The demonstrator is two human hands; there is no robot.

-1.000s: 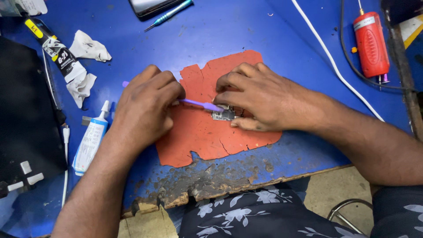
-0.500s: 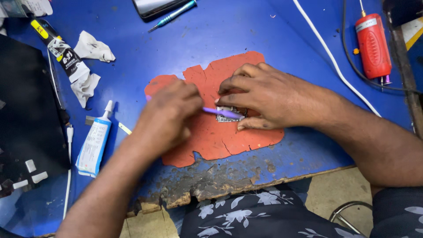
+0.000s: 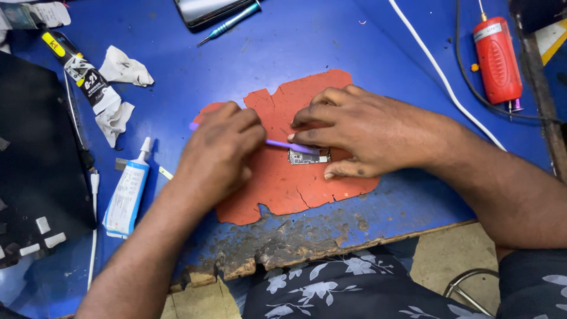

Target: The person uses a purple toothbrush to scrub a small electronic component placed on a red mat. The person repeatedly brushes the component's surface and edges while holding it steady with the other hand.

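My left hand (image 3: 220, 155) has drawn away from my right hand (image 3: 369, 133): a second ago the two lay close together over the small circuit board (image 3: 309, 156), and now a stretch of the orange mat (image 3: 283, 183) shows between them. More of the purple tool (image 3: 289, 145) is bared in that gap, its far end reaching under my right fingers at the board. My left knuckles, earlier laid flat, are now bunched and turned toward the mat's left edge. My right fingertips have shifted slightly, uncovering more of the board. The white glue tube (image 3: 128, 192) sits a little further from my left wrist.
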